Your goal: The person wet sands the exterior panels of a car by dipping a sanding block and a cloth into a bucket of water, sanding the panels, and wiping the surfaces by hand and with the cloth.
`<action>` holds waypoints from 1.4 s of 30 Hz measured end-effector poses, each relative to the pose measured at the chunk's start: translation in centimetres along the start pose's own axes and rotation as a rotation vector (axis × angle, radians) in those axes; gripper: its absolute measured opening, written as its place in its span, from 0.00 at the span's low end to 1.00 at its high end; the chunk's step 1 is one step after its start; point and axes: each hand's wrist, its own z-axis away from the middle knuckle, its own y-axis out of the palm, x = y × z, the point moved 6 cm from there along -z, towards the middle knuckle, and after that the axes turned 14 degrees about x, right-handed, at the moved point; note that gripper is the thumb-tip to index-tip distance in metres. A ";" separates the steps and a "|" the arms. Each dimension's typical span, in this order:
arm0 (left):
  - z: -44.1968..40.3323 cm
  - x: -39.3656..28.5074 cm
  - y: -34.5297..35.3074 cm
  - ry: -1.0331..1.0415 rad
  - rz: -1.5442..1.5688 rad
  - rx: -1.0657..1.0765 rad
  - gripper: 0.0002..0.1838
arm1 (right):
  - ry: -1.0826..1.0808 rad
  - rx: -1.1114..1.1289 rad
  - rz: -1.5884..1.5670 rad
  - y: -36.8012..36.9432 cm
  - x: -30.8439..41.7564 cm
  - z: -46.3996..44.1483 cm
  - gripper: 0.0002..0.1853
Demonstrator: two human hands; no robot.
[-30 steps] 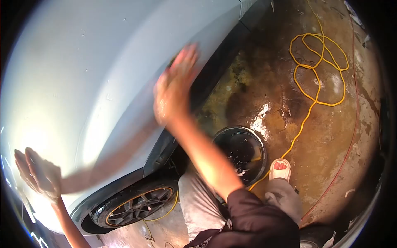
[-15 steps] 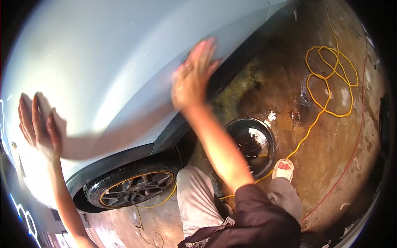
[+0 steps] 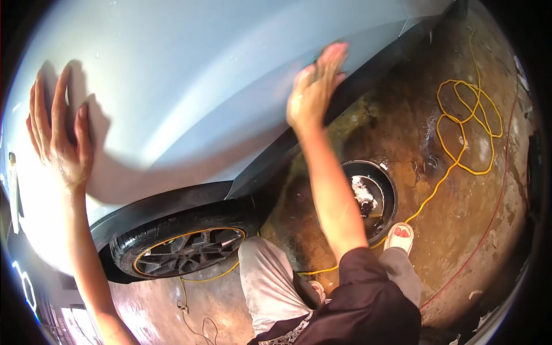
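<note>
Panel: a pale, glossy car body panel (image 3: 190, 98) is seen filling the upper left, above a dark lower trim (image 3: 276, 152) and a front-facing wheel (image 3: 190, 253).
Right hand: the hand (image 3: 313, 95) is laid flat near the panel's lower edge, fingers extended and close together; a small dark patch is seen beside the fingertips, but whether anything is held under the palm cannot be told.
Left hand: the hand (image 3: 64, 158) is held open at the panel's left side, fingers spread and thumb apart, with nothing seen gripped; whether the palm is pressed to the panel or held just off it cannot be told.
Change: the right hand has been shifted along the lower edge, away from the wheel; the left hand has been carried higher up the panel and its fingers opened wider.
Meaning: by judgement, a further stretch of the panel is being stroked by the right hand, while the left seems to be used for steadying or feeling.
Bucket: a dark round bucket (image 3: 393, 201) with liquid and white reflection or foam is stood on the wet floor (image 3: 443, 259), near a sandalled foot (image 3: 399, 237).
Cord: a yellow cord (image 3: 432, 194) is looped toward the floor's right edge.
</note>
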 end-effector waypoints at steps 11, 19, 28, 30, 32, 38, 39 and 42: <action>0.4 0.3 -0.2 0.019 -0.011 -0.001 0.24 | -0.376 0.417 0.215 8.1 11.8 12.6 0.35; -0.1 0.1 0.0 0.069 -0.034 -0.002 0.23 | 0.261 0.170 -0.052 3.1 4.5 6.1 0.40; -1.0 -0.7 -0.3 0.061 0.007 0.047 0.28 | 0.369 0.000 -0.144 -6.7 -9.6 -10.5 0.37; -1.1 -1.1 -0.4 0.059 0.031 0.031 0.27 | 0.345 -0.003 -0.135 -5.8 -7.9 -8.4 0.37; -1.3 -1.2 -0.5 0.058 0.085 0.041 0.26 | 0.244 0.038 -0.103 -1.2 -2.0 -0.6 0.39; -0.7 -0.7 0.2 0.036 0.092 0.093 0.26 | 0.254 0.088 -0.203 -3.3 -3.7 -4.3 0.38; -0.7 -0.7 0.4 0.053 0.069 0.098 0.26 | 0.230 -0.014 -0.131 -6.0 -9.0 -10.1 0.38; -0.9 -0.8 0.1 0.060 0.048 0.096 0.26 | 0.303 0.034 -0.206 -11.3 -15.4 -17.1 0.38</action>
